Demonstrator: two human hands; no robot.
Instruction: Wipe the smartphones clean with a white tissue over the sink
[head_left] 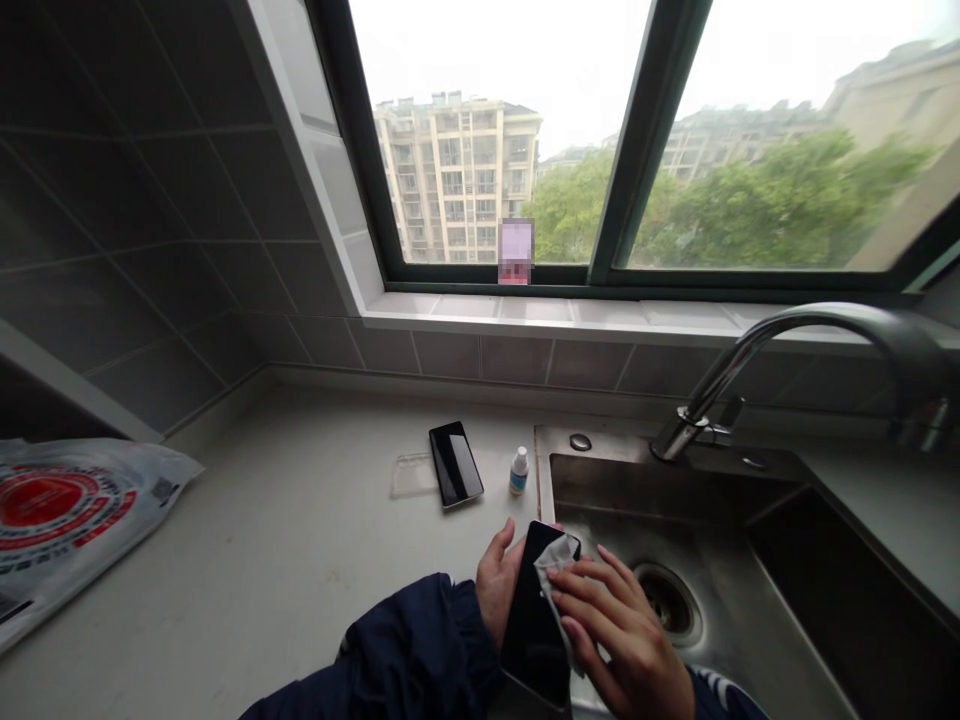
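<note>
My left hand grips a black phone by its left edge, holding it over the sink's near rim. My right hand presses a small white wipe against the phone's upper right corner, fingers bent over the cloth. A second black phone lies flat on the counter farther back, partly on a clear phone case. A little white bottle with a blue label stands just right of that phone.
A steel sink with a drain fills the right side, under a curved tap. A printed plastic bag lies at the counter's left. A tiled wall and a window ledge run behind.
</note>
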